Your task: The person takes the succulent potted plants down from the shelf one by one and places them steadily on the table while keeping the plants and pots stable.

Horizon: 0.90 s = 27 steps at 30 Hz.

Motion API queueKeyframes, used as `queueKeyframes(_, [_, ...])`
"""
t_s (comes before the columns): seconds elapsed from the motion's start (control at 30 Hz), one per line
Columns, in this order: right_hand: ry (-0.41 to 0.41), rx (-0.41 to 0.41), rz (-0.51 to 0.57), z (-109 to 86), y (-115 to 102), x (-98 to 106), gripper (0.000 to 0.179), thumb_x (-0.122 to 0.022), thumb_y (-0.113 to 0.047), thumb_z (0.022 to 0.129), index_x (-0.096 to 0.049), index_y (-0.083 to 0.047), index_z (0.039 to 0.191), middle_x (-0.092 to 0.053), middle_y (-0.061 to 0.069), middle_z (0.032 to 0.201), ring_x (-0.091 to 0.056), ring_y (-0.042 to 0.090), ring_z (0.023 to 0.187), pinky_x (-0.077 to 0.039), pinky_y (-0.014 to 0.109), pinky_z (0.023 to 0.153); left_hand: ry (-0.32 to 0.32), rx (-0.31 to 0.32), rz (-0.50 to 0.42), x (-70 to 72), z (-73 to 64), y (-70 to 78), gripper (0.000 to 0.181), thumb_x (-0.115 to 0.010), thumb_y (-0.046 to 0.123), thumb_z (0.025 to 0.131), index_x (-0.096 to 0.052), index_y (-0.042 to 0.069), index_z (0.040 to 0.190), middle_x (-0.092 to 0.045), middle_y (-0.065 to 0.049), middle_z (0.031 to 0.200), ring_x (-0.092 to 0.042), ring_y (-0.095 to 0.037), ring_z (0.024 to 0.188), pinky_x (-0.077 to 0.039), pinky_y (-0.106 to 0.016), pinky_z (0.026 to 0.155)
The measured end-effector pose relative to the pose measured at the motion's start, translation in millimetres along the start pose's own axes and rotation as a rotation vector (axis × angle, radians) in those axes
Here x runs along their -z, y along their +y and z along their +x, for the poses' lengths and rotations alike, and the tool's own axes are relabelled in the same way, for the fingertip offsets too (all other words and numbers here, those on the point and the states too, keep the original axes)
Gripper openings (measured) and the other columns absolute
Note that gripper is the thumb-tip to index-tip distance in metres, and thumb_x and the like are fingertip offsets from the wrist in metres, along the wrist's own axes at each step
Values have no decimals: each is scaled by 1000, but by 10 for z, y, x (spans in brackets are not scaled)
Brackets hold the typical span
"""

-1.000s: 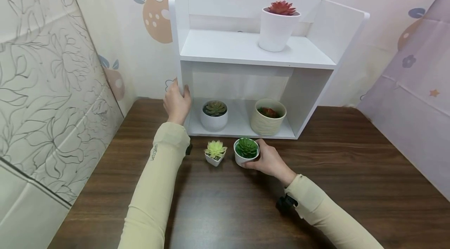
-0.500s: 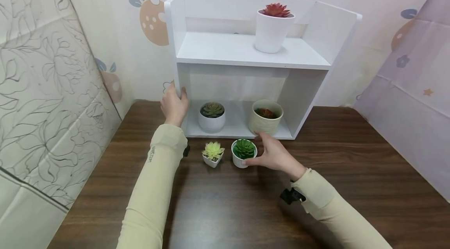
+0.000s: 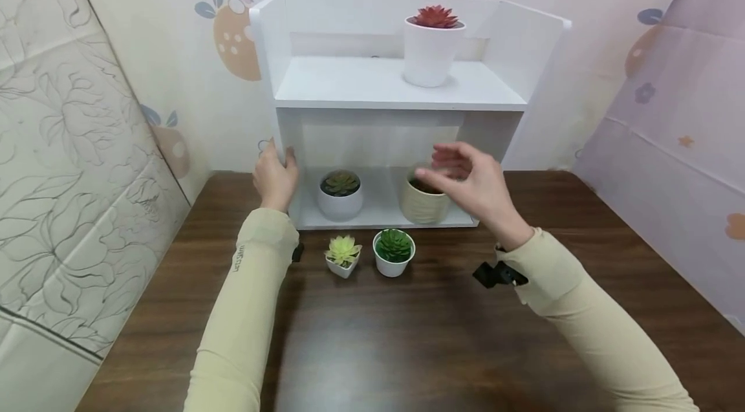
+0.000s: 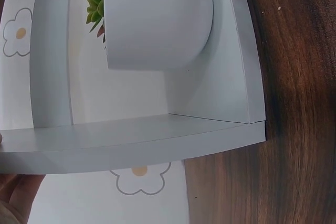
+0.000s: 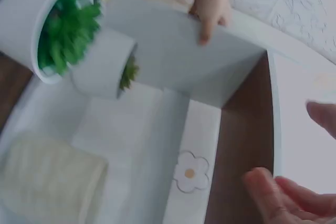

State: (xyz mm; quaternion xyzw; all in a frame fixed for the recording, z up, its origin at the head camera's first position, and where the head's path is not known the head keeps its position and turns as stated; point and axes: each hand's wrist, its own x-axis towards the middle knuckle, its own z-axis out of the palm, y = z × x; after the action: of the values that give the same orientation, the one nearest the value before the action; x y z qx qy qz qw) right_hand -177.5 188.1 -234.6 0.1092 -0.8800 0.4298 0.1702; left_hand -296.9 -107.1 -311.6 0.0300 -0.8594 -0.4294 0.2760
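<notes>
My left hand (image 3: 275, 176) grips the left side panel of a white two-tier shelf (image 3: 349, 82), its thumb on the inner face, as the right wrist view shows. Raised in the air, my right hand (image 3: 477, 189) holds nothing, thumb and fingers spread apart. It partly covers a cream ribbed pot (image 3: 423, 206) on the lower tier. Below that, a green succulent in a white pot (image 3: 393, 257) stands on the table, apart from the hand. A smaller pot with a yellow-green succulent (image 3: 342, 255) stands left of it.
On the lower tier's left sits a white round pot with a dull green succulent (image 3: 340, 198). A tall white pot with a red succulent (image 3: 431, 53) stands on the upper tier. Patterned walls enclose the dark wooden table (image 3: 372, 347).
My right hand has let go of the green succulent's pot and risen up and to the right. That pot stays on the table. My left hand keeps its place on the shelf.
</notes>
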Motion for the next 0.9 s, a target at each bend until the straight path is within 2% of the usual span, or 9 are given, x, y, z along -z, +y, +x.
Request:
queueKeyframes(0.1, [131, 73, 108, 172, -74, 7, 45, -75, -24, 83, -61, -1, 119, -67, 14, 111, -67, 11, 92, -53, 19, 81, 8, 13, -1, 54, 6, -50, 37, -50, 26, 98, -55, 4, 127, -62, -22, 120, -59, -41, 110, -46, -58, 89])
queueKeyframes(0.2, [242, 121, 191, 341, -134, -1, 41, -75, -19, 83, -61, 2, 116, -66, 14, 109, -65, 7, 90, -52, 16, 80, 6, 30, 12, 84, 8, -92, 41, -50, 27, 98, -52, 3, 132, -61, -23, 122, -59, -42, 111, -46, -58, 90])
queueKeyframes(0.27, [303, 118, 215, 449, -168, 1, 43, -76, -19, 82, -60, 1, 117, -64, 14, 111, -64, 8, 93, -51, 16, 82, 3, 28, 27, 78, 15, -114, 42, -49, 27, 98, -52, 2, 133, -61, -23, 122, -59, -42, 110, -47, -57, 88])
queueKeyframes(0.37, [359, 63, 232, 623, -216, 15, 52, -78, -22, 80, -56, -1, 122, -60, 15, 118, -61, 14, 102, -50, 19, 88, 0, 20, 41, 48, 30, -112, 41, -50, 26, 98, -53, 1, 131, -62, -23, 120, -61, -41, 107, -48, -56, 85])
queueKeyframes(0.5, [368, -61, 208, 869, -278, 47, 69, -80, -29, 77, -46, -6, 132, -51, 12, 130, -52, 19, 117, -44, 22, 100, -8, 19, 39, 23, 35, -61, 36, -50, 25, 98, -55, 2, 125, -63, -21, 119, -62, -40, 106, -49, -55, 84])
queueKeyframes(0.6, [342, -157, 166, 1043, -326, 67, 83, -80, -36, 75, -36, -10, 141, -42, 10, 139, -46, 19, 126, -39, 21, 105, -11, 21, 38, 5, 42, -39, 34, -51, 25, 98, -57, 2, 123, -64, -21, 118, -62, -40, 106, -49, -55, 84])
queueKeyframes(0.67, [314, -215, 120, 1145, -352, 72, 92, -78, -42, 75, -28, -12, 146, -37, 9, 144, -42, 18, 130, -36, 22, 107, -17, 27, 41, -5, 42, -36, 38, -50, 26, 98, -55, 2, 127, -63, -22, 120, -61, -40, 108, -49, -55, 86])
queueKeyframes(0.83, [261, -288, 40, 1392, -411, 46, 107, -76, -52, 72, -15, -13, 151, -24, 6, 155, -28, 13, 139, -26, 22, 112, -16, 42, 50, 15, 31, -46, 41, -49, 26, 98, -53, 1, 130, -62, -22, 122, -60, -41, 109, -48, -56, 87])
queueKeyframes(0.9, [250, -307, 24, 1473, -436, 28, 110, -75, -55, 71, -13, -13, 151, -21, 5, 156, -25, 11, 140, -24, 20, 113, -11, 44, 52, 45, 26, -48, 38, -48, 26, 98, -54, 2, 127, -62, -22, 120, -61, -41, 108, -48, -56, 86])
